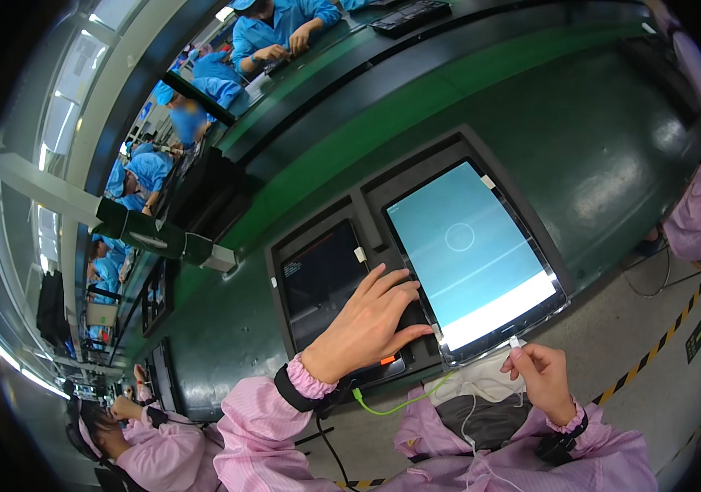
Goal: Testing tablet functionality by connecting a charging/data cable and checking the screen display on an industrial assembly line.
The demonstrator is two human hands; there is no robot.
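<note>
A large tablet (469, 254) with a lit pale-blue screen and a white strip along its lower end lies tilted in a black tray (522, 205). My left hand (367, 324) is at its left edge, fingers stretched and apart, thumb near the lower left corner. At the tablet's bottom edge my right hand (543, 377) pinches the white plug (516, 343) of a white cable (469, 422). Whether the plug sits in the port I cannot tell. A second tablet (317, 275), its screen dark with small text, lies left of it, partly hidden by my left hand.
A bright green cable (404, 407) runs below the trays. The dark green bench (596, 164) stretches away to both sides. A grey post with a dark wrap (149, 238) stands at left. Co-workers in blue (272, 33) work across the bench; a person in pink (162, 447) sits at left.
</note>
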